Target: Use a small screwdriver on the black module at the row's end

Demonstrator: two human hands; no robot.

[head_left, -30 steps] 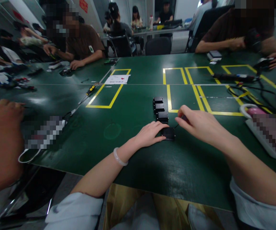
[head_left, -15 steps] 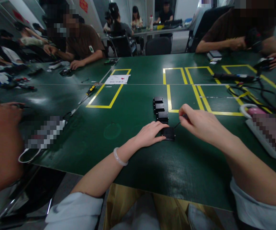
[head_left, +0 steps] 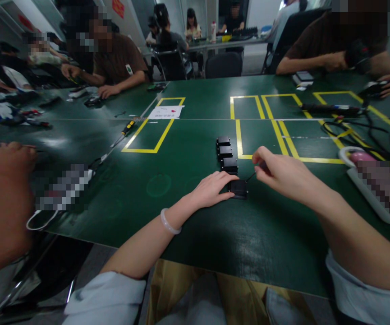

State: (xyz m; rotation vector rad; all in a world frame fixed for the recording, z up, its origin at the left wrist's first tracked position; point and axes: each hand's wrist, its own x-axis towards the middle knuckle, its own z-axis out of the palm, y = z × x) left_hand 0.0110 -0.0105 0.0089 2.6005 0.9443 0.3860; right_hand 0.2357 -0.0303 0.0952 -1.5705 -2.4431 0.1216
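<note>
On the green table, a small black box-shaped part [head_left: 238,189] lies flat in front of me. My left hand [head_left: 214,189] holds its left side between thumb and fingers. At the box's upper right corner is the tip of a thin dark tool [head_left: 250,177]. My right hand [head_left: 272,170] pinches that tool, whose other end is hidden in my fingers, so its exact kind cannot be told. Just beyond my left fingers, several similar black boxes [head_left: 225,151] stand in a row leading away from me.
A yellow-and-black screwdriver [head_left: 127,128] lies to the left, near a white paper label [head_left: 166,112]. Left of me is a power strip [head_left: 66,186] with a white cord. A white tray [head_left: 367,189] and black cables [head_left: 373,131] occupy the right. Co-workers sit around the table.
My hands, the box and the thin tool show almost no movement. At the left edge, a neighbour's arm and hand have shifted slightly.
</note>
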